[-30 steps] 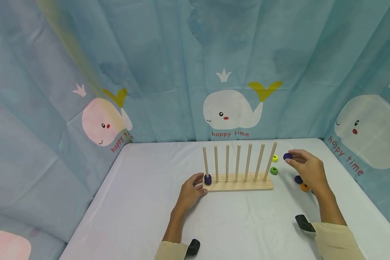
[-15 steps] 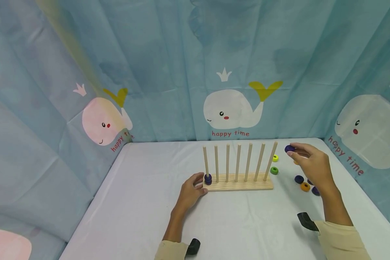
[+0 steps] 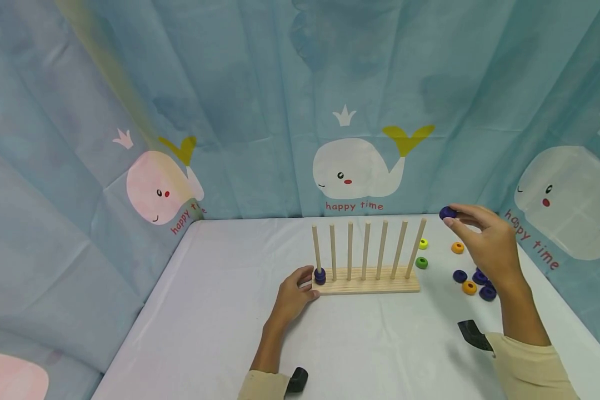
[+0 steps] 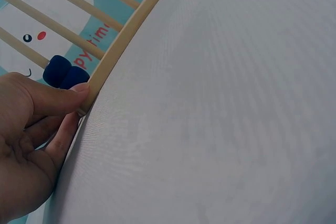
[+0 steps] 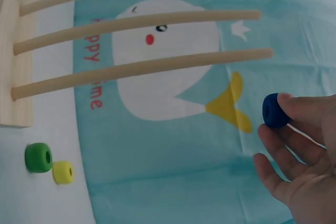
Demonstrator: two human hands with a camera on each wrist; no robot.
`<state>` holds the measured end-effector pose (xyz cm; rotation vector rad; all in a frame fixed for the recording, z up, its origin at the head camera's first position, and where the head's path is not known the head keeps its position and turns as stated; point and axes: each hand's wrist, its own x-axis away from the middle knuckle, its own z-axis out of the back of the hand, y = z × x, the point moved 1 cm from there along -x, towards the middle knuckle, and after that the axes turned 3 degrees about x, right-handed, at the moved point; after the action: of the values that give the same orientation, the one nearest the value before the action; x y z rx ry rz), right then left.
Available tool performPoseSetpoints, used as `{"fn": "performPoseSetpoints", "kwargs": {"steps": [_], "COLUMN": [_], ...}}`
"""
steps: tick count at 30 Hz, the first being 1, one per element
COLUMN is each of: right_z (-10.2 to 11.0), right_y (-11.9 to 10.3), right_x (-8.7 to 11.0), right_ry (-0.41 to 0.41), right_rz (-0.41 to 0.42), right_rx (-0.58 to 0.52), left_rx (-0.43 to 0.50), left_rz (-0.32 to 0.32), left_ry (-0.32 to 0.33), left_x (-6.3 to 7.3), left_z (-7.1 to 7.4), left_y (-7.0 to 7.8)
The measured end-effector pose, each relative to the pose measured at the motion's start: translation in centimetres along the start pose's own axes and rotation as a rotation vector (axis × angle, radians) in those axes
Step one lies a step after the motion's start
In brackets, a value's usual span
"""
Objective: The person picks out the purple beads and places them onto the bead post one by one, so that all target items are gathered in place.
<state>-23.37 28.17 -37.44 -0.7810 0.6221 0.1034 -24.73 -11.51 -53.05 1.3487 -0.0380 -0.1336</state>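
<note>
A pale wooden peg rack point(image 3: 367, 284) with a row of upright pegs stands on the table. Two dark blue beads point(image 3: 320, 276) are stacked low on its leftmost peg. My left hand point(image 3: 292, 297) grips the rack's left end, thumb at the front edge, as the left wrist view also shows. Raised to the right of the rack, my right hand point(image 3: 492, 244) pinches a dark blue bead point(image 3: 448, 213) between thumb and fingertips. In the right wrist view that blue bead point(image 5: 275, 111) is held beyond the tips of the pegs, its hole facing away from the palm.
Right of the rack lie a yellow bead point(image 3: 423, 243) and a green bead point(image 3: 421, 263). Farther right are an orange bead point(image 3: 457, 248), another orange bead point(image 3: 469, 287) and several dark blue beads point(image 3: 487, 292). A whale-print curtain point(image 3: 260, 139) hangs behind the white table point(image 3: 220, 311).
My right hand has risen and shifted slightly right with the blue bead, uncovering an orange bead and blue beads on the table. My left hand and the rack stay put.
</note>
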Motion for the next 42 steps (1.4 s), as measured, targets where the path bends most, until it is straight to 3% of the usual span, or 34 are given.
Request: {"fn": "performPoseSetpoints", "kwargs": {"steps": [22,42], "right_z": [-2.0,-4.9], "right_y": [-5.1,-8.4], "right_x": [-1.3,-1.4], "right_ry": [0.013,-0.116], "right_rz": [0.242,0.308], "right_rx": [-0.117,-0.239], "left_rx": [0.006,-0.017], "left_rz": [0.0,0.007], "left_ry": [-0.004,0.0], "left_x": [-0.1,0.1], "left_z": [0.0,0.0], "left_y": [0.0,0.1]}}
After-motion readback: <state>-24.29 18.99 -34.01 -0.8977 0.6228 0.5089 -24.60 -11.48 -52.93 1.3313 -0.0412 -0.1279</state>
